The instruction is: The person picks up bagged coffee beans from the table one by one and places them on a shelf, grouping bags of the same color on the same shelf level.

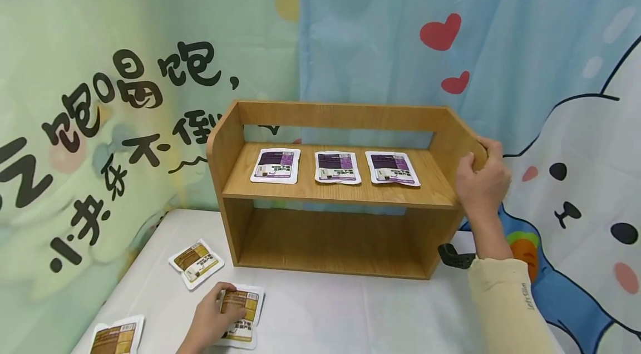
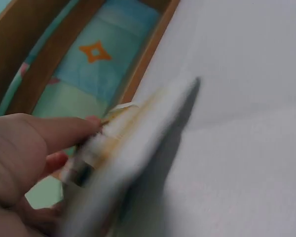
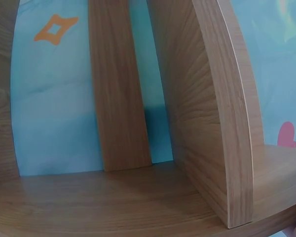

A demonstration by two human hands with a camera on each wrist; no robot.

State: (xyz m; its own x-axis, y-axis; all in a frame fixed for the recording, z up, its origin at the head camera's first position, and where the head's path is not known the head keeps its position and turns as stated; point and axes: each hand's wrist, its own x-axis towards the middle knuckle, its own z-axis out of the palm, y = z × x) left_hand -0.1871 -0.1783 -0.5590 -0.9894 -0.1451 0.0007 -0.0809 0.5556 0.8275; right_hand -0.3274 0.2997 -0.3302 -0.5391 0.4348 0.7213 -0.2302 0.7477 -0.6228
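Note:
My left hand (image 1: 212,312) grips a white-edged packet with a brown and gold label (image 1: 252,301) at the front of the table. In the left wrist view the packet (image 2: 138,143) stands tilted over the white cloth, its shadow alongside, and looks blurred. Up at the right, my right hand (image 1: 483,178) holds the upper side panel of a two-tier wooden shelf (image 1: 340,202), thumb on the inner side. Three packets with purple labels, a left one (image 1: 275,166), a middle one (image 1: 337,167) and a right one (image 1: 393,168), lie in a row on the upper tier.
Two more brown-labelled packets lie on the white table (image 1: 310,309): one near the shelf's left corner (image 1: 196,264), another cut off at the bottom edge (image 1: 117,336). Printed curtains (image 1: 360,37) hang behind the shelf. A dark band (image 1: 455,257) sits at the right wrist.

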